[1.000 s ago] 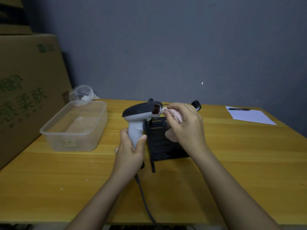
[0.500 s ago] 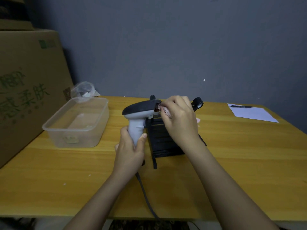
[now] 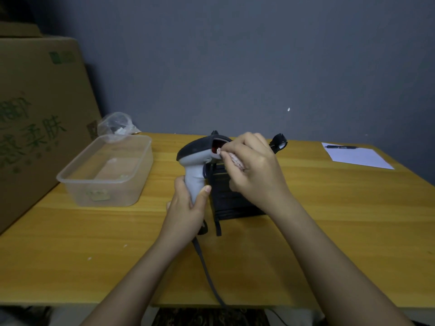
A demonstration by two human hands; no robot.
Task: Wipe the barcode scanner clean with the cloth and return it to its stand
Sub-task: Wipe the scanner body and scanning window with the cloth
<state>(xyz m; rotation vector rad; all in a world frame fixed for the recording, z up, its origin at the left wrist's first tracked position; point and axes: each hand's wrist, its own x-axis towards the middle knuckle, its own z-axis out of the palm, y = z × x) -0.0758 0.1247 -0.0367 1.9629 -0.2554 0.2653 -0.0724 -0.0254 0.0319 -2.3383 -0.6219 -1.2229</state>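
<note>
Cardboard fills the far left, where a large box (image 3: 40, 118) stands against the wall beside the table (image 3: 329, 231). A clear plastic tub (image 3: 106, 170) is set next on the wood, with a crumpled plastic bag (image 3: 115, 124) just behind it. At the centre the barcode scanner (image 3: 200, 158) is held upright above the table, its grey handle wrapped by the left hand (image 3: 186, 208), fingers and thumb closed around it; the cable (image 3: 207, 271) trails off the near edge. To its right a small pinkish cloth (image 3: 235, 160) is pinched between the fingertips of the right hand (image 3: 254, 170) and pressed against the red window at the scanner's front. The black stand (image 3: 233, 198) sits directly behind both hands, its cradle arm (image 3: 279, 141) rising empty past the right knuckles. Farthest right, a sheet of paper (image 3: 357, 157) with a pen (image 3: 341, 147) lies well apart.

Wiping is judged to be under way at the window; whether the handle and top have been cleaned cannot be told, and the return to the stand is not yet done. Open wood is left on the right and in front, while the tub narrows the room on the left; the cable over the near edge could snag.
</note>
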